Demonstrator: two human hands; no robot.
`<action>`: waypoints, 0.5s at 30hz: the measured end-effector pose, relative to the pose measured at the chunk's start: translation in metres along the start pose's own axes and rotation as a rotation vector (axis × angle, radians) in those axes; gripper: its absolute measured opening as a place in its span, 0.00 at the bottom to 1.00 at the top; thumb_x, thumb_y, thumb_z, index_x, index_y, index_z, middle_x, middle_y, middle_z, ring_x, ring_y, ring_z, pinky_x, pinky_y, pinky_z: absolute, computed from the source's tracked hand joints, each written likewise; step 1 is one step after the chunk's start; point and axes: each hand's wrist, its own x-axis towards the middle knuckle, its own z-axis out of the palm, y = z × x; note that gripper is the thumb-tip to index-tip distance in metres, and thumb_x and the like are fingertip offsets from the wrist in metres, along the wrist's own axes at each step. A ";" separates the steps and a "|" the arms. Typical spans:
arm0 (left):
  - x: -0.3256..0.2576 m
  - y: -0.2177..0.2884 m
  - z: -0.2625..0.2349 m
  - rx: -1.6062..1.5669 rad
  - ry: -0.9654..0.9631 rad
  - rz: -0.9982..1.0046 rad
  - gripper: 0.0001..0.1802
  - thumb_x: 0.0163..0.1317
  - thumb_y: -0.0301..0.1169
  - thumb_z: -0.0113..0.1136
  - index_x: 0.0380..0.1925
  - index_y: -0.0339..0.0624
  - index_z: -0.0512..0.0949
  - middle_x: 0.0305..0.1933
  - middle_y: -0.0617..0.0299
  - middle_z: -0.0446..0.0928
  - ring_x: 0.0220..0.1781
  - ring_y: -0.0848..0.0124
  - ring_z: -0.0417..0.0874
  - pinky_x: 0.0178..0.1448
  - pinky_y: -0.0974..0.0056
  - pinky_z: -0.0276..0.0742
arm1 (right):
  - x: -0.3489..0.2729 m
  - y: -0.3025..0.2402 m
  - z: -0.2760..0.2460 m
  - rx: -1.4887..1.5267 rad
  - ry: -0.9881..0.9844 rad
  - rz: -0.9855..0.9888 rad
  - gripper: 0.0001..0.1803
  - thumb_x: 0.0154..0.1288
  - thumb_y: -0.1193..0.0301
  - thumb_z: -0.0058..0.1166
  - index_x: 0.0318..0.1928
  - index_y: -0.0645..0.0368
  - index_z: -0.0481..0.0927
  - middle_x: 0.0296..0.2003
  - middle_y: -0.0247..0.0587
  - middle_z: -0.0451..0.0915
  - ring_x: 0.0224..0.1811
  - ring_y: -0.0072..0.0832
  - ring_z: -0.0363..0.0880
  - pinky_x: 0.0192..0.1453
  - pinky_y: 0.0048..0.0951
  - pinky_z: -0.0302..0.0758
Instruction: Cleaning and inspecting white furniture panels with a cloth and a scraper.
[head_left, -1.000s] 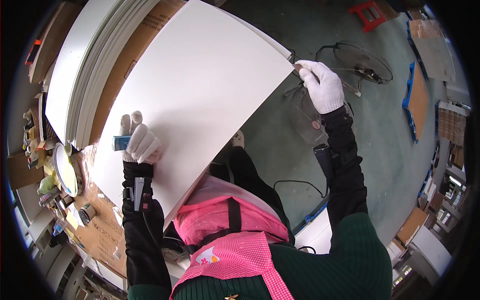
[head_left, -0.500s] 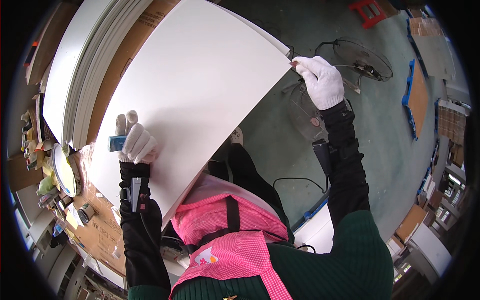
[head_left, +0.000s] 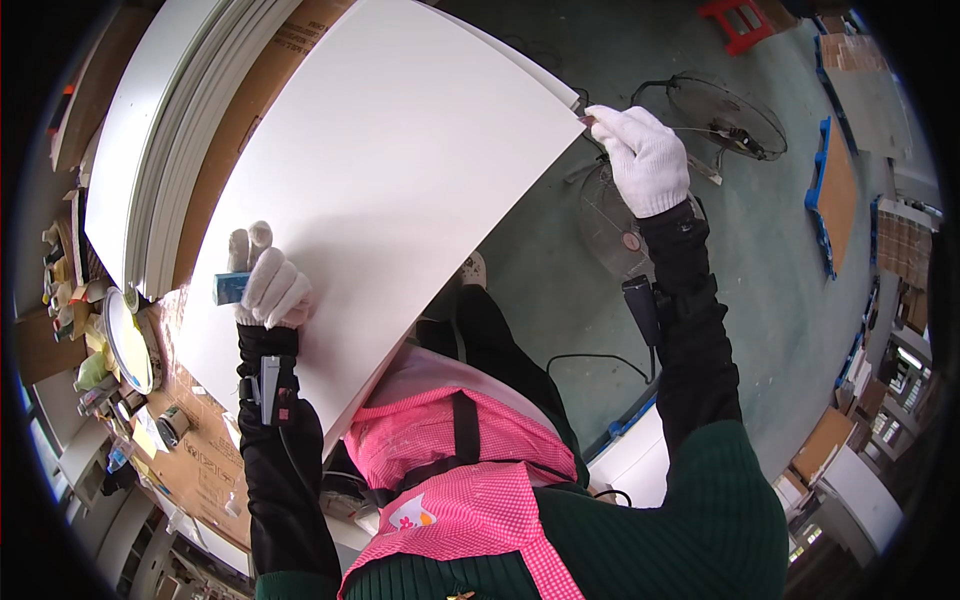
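Note:
A large white panel (head_left: 400, 150) lies in front of me, with another panel's edge showing just beneath its far right side. On its left part rests my left hand (head_left: 272, 285), in a white glove, its fingers curled round a small blue block (head_left: 230, 288). My right hand (head_left: 643, 160), gloved as well, is at the panel's right corner. Its thumb and fingers pinch a small reddish-brown piece (head_left: 587, 120) against that corner; most of the piece is hidden by the fingers, so its kind does not show.
Stacked white panels (head_left: 165, 150) stand left of the work panel, on brown cardboard (head_left: 200, 450). A round tin lid (head_left: 128, 340) and small bottles crowd the left edge. Floor fans (head_left: 725, 115) stand beyond my right hand, near a red stool (head_left: 738, 25). Blue-edged pallets (head_left: 830, 200) lie far right.
My right hand has shifted very slightly at the corner, and the small piece shows less. My left hand and the blue block have moved a touch to the left.

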 end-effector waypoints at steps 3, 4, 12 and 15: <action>-0.001 0.001 0.000 0.002 -0.008 0.006 0.29 0.81 0.43 0.28 0.61 0.24 0.64 0.15 0.62 0.68 0.12 0.76 0.70 0.16 0.72 0.76 | -0.001 0.000 0.000 0.006 0.000 0.000 0.13 0.61 0.74 0.58 0.47 0.48 0.85 0.33 0.34 0.83 0.36 0.34 0.84 0.41 0.31 0.80; -0.002 0.000 -0.001 0.004 0.001 0.017 0.29 0.81 0.43 0.28 0.61 0.24 0.64 0.15 0.63 0.68 0.12 0.76 0.70 0.16 0.72 0.76 | -0.003 0.000 0.000 0.002 -0.012 0.015 0.13 0.61 0.74 0.58 0.47 0.48 0.85 0.33 0.34 0.83 0.36 0.34 0.84 0.41 0.31 0.80; 0.000 0.001 -0.002 -0.001 -0.038 0.001 0.28 0.81 0.42 0.29 0.61 0.24 0.63 0.16 0.62 0.69 0.13 0.75 0.71 0.18 0.72 0.77 | -0.002 -0.002 0.000 -0.043 -0.007 -0.014 0.14 0.60 0.75 0.59 0.46 0.48 0.85 0.33 0.35 0.83 0.35 0.35 0.84 0.40 0.31 0.80; 0.001 -0.001 0.000 -0.013 -0.038 -0.006 0.27 0.81 0.41 0.31 0.61 0.25 0.64 0.17 0.61 0.70 0.13 0.75 0.71 0.19 0.71 0.78 | -0.003 -0.001 0.001 -0.028 0.007 -0.025 0.14 0.59 0.76 0.59 0.46 0.49 0.85 0.33 0.35 0.83 0.35 0.35 0.84 0.39 0.31 0.80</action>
